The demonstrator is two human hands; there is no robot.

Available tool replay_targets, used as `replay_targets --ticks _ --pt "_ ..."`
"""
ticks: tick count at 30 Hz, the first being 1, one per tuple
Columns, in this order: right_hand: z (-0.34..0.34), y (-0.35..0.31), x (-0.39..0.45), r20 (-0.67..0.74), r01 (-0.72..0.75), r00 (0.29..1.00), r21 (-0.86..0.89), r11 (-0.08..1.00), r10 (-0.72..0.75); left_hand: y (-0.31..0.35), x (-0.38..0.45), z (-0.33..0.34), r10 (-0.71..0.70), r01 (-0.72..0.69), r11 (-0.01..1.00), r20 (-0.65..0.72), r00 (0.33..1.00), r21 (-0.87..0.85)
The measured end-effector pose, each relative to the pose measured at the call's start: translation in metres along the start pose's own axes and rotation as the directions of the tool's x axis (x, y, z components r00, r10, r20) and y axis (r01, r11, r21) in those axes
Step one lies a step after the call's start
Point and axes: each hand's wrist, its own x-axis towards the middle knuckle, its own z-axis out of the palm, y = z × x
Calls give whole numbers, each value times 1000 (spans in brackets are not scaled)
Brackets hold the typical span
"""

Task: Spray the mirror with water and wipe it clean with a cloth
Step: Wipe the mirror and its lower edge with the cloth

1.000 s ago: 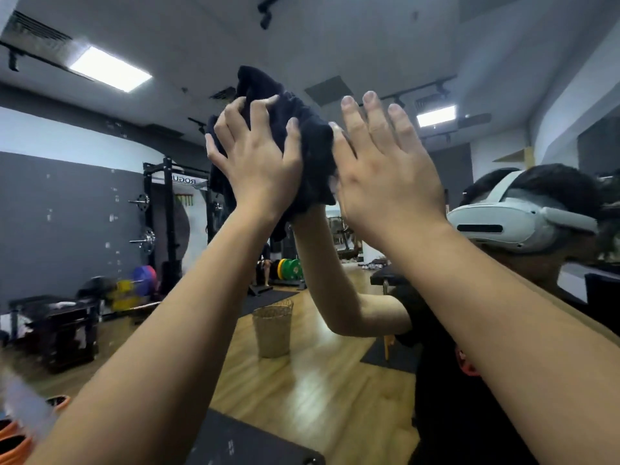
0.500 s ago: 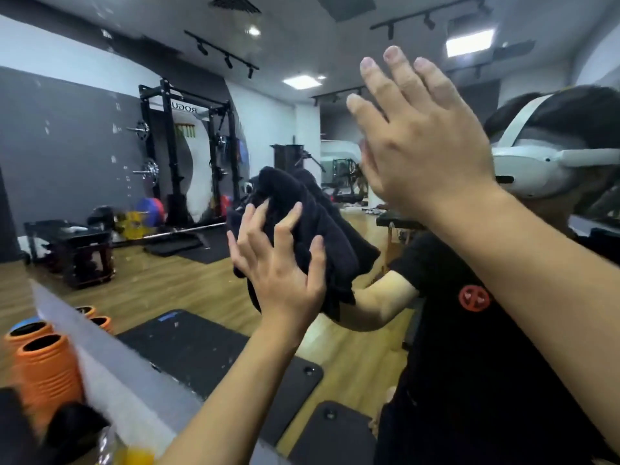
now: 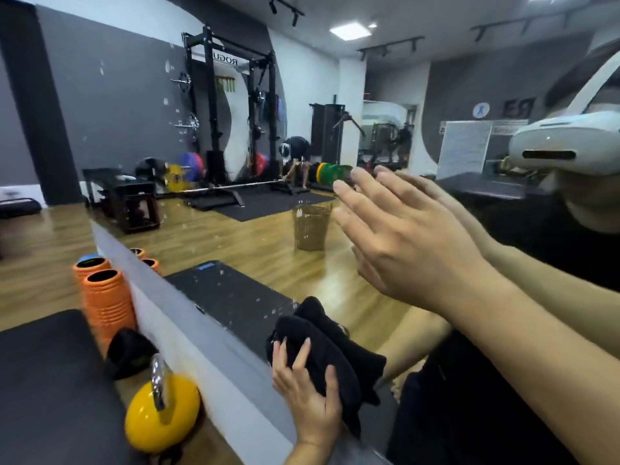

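A large wall mirror [image 3: 235, 156] fills most of the head view and reflects a gym; small water droplets speckle its left part. Low on the glass, just above the white base ledge, my left hand [image 3: 307, 396] presses a crumpled black cloth [image 3: 330, 350] against the mirror, fingers spread over it. Higher and to the right, my right hand [image 3: 402, 243] lies flat with straight fingers against the glass, meeting its own reflection. No spray bottle is in view.
A white ledge [image 3: 188, 327] runs along the mirror's foot. On the floor to its left stand orange foam rollers [image 3: 107, 297], a yellow kettlebell [image 3: 161, 411], a black bag [image 3: 129, 352] and a black mat [image 3: 47, 391]. The mirror reflects a wicker basket, a squat rack and a headset-wearing person.
My left hand has dragged the black cloth down the mirror from above head height to near the ledge. My right hand stayed flat on the glass, and the view has tilted down.
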Motion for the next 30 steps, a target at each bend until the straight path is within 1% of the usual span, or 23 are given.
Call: replay_targets --ticks 1,3,7,11,15,17,19,22,25,28,30 --pt "8 -3 -6 56 5 998 -14 1000 -4 1 1 2 -28 28 1000 -3 1000 -13" --pt "16 -3 -10 100 -8 995 -18 1000 10 2 5 4 -72 71 997 -20 997 -31" --pt "18 -4 -10 74 -18 997 -16 1000 19 0 10 7 -91 89 995 -64 994 -43" --pt "18 -4 -10 66 -42 997 -13 999 43 0 21 9 -12 12 1000 -95 995 -3" --pt "17 -6 -9 63 -58 996 -6 998 58 19 52 7 139 -139 990 -106 985 9" --pt "15 -7 -7 49 -93 995 55 994 91 38 76 8 178 -180 984 -116 977 -2" --pt "13 -9 -6 31 -121 992 125 985 118 58 100 8 172 -176 984 -135 976 -15" --pt "9 -10 -7 6 -116 993 203 972 118 78 125 6 167 -168 986 -152 974 7" --pt "5 -4 -6 -60 -128 986 329 936 156 98 143 2 178 -173 984 -160 971 43" --pt "-2 -1 5 -143 -193 946 474 859 292 127 172 0 221 -211 975 -174 960 74" --pt "-9 10 22 -151 -251 914 522 815 378 157 203 0 239 -225 970 -170 956 96"
